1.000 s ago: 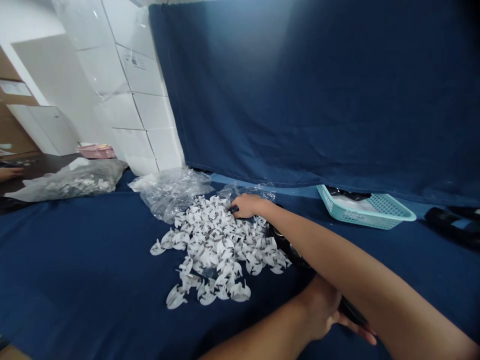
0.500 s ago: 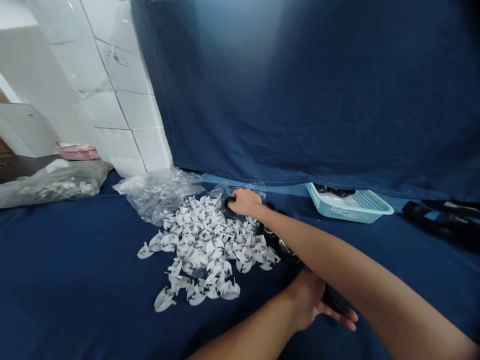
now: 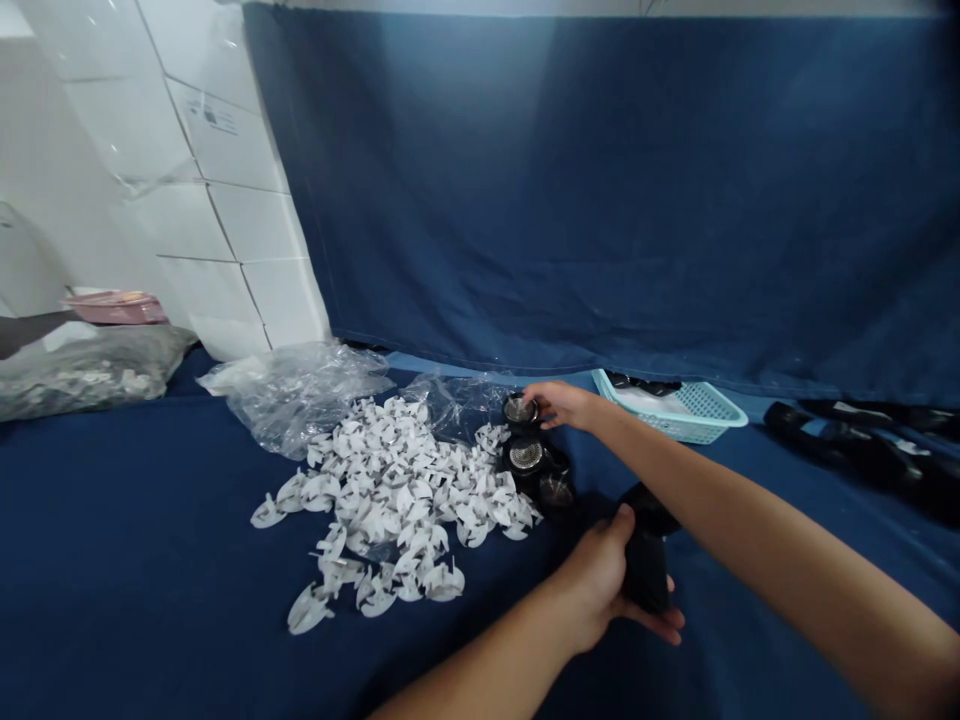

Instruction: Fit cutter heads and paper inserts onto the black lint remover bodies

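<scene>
My left hand (image 3: 600, 575) is closed around a black device with a long, dark body (image 3: 646, 570), its fingers spread beneath it. My right hand (image 3: 561, 403) reaches across above the left, its fingers closed at the edge of a black round part (image 3: 520, 408) with a mesh-like face. That part is at the back of a small group of similar black round parts (image 3: 525, 455). Beside them spreads a large heap of small white plastic pieces (image 3: 405, 490), rounded and with upright tabs. My right forearm hides part of the device's upper end.
Crumpled clear plastic bags (image 3: 300, 390) lie behind the heap. A light-blue basket (image 3: 694, 425) with black items stands at the back right, near more black devices (image 3: 862, 450). White boxes (image 3: 240, 225) are stacked at the left, by a filled plastic bag (image 3: 97, 370).
My right hand has moved right, from the back of the white heap to the black round parts. My left hand still holds the device, now tilted more upright. The view has shifted slightly.
</scene>
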A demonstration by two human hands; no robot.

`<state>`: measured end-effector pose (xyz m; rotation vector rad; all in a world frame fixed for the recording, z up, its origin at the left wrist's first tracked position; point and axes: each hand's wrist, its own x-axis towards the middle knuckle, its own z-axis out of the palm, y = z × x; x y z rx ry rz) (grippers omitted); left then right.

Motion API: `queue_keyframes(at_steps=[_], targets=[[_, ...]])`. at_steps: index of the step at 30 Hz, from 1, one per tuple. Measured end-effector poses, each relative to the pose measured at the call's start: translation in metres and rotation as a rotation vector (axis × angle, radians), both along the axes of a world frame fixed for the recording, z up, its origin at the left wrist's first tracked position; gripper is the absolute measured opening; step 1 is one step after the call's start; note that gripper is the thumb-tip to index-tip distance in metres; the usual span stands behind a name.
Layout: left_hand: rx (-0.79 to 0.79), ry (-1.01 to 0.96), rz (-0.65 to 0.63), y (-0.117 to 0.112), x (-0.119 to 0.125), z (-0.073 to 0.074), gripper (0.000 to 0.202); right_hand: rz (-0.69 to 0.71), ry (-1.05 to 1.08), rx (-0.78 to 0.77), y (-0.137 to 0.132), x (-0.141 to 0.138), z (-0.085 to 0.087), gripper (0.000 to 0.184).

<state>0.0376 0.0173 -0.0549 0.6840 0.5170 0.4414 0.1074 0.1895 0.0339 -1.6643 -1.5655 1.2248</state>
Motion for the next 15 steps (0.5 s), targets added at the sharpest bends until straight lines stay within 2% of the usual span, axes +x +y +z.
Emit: queue_keyframes(at_steps=[5, 15], targets=[[0.001, 0.003, 0.013, 0.0, 0.002, -0.006, 0.055, -0.065, 0.125, -0.046, 0.007, 0.018, -0.015, 0.029], [0.018, -0.015, 0.007, 0.0, 0.002, -0.008, 0.059, -0.076, 0.281, -0.089, 0.009, 0.018, -0.014, 0.028]])
